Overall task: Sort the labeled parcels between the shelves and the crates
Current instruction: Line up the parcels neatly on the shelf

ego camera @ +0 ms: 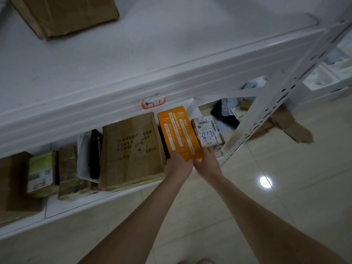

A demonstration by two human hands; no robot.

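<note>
Seemingly light, stiff orange box (178,132): rigid card, smooth printed face, likely slippery. Best held at near short end, one hand per corner. Long axis runs front-to-back, far end pointing into lower shelf (76,206), broad face up. Sits between brown carton (131,149) and small labelled parcel (208,133). Left hand (178,165) and right hand (206,162) both clasp near end, fingers curled on corners.
</note>
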